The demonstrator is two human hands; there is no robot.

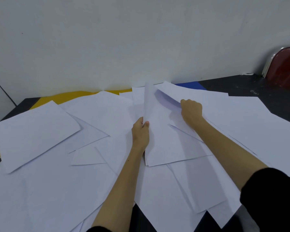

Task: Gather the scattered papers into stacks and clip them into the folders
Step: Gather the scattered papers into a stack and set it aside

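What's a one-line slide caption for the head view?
Left hand pinches a lifted stack of sheets while right hand grips another among scattered papers.

Papers: plain white sheets, scattered loose and overlapping across most of the dark tabletop, lying at varied angles. One sheet at left resting tilted atop the others, corner rounded upward. Small stack at centre, edges roughly aligned, left side lifted and curled upward, right side lying on the spread. Further sheet behind it raised off the pile. Yellow folder at far edge by the wall, mostly covered by sheets. Blue folder at far right, flat, only a strip showing.
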